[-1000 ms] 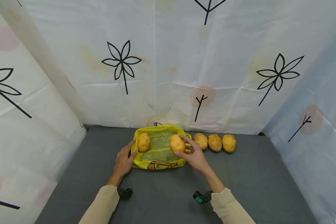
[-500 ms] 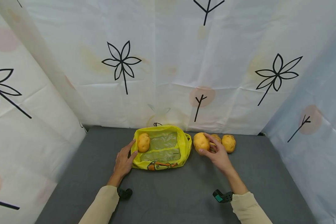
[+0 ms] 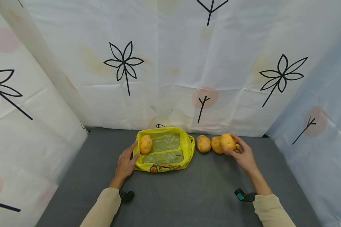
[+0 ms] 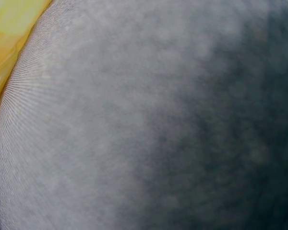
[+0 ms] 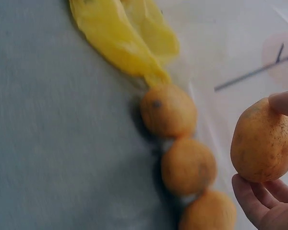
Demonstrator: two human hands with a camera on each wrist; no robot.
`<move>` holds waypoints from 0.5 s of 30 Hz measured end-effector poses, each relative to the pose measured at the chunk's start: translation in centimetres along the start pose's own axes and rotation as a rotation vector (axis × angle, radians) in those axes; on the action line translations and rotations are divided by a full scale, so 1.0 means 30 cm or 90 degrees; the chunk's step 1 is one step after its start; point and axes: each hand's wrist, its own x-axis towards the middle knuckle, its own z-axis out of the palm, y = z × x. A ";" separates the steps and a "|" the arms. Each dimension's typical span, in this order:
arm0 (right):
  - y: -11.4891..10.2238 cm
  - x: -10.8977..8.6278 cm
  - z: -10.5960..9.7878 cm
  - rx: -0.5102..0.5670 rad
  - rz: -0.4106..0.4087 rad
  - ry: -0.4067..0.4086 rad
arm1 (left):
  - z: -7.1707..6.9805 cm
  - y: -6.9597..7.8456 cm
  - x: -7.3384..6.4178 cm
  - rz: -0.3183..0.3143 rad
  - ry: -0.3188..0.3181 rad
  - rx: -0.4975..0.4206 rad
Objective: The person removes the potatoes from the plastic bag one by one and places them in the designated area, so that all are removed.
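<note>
In the head view my right hand [image 3: 245,157] holds a potato [image 3: 228,141] between thumb and fingers, over the right end of a row of potatoes. The right wrist view shows this held potato [image 5: 264,141] raised, with fingertips at both its ends. An open yellow plastic bag [image 3: 187,151] lies to the left, with one potato [image 3: 146,144] at its left inside. My left hand [image 3: 125,164] grips the bag's left edge, thumb and index finger on either side of the corner. In the left wrist view only a strip of yellow bag [image 4: 5,43] shows.
Two potatoes, one at the left end [image 3: 203,143] and one beside it [image 3: 216,144], stand in the row right of the bag; a third [image 3: 237,147] is mostly hidden behind the held one. A patterned white curtain [image 3: 170,63] rises behind the dark grey table [image 3: 170,195].
My right hand has carried its potato out from over the bag, rightward along the row to its right end. My left hand and the bag have stayed in place.
</note>
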 end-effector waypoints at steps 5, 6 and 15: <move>0.026 0.008 -0.075 -0.033 0.012 0.033 | -0.002 0.002 0.000 -0.001 -0.002 -0.007; 0.032 0.009 -0.089 -0.039 0.013 0.038 | -0.002 0.002 0.000 -0.003 -0.002 -0.007; 0.105 0.031 -0.182 -0.066 0.077 0.050 | -0.002 0.001 0.001 -0.009 -0.010 0.003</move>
